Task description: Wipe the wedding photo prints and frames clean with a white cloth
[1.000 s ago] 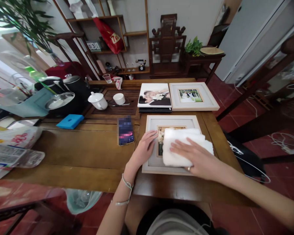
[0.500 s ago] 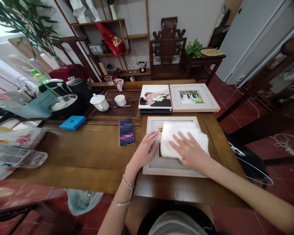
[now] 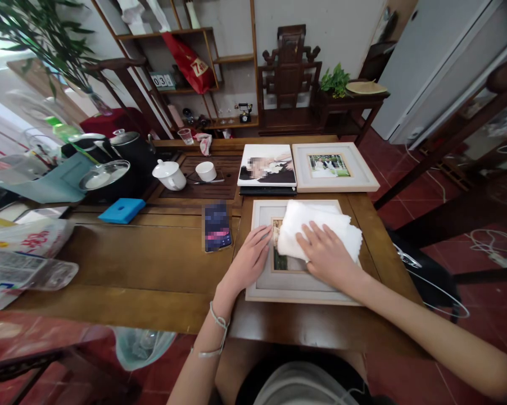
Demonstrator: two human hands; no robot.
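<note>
On a dark wooden table [image 3: 152, 253], just right of a smartphone with a blurred screen [image 3: 217, 226], the left hand [image 3: 248, 260] lies flat and open on the left border of a pale-framed photograph [image 3: 279, 284], seemingly steadying it. The right hand [image 3: 327, 256], fingers spread (a ring shows), presses a folded white towel [image 3: 315, 218] onto the glass toward the frame's far right, apparently mid-wipe.

Right hand [image 3: 327, 256] presses white towel [image 3: 316, 233] onto picture frame [image 3: 264, 284].
</note>
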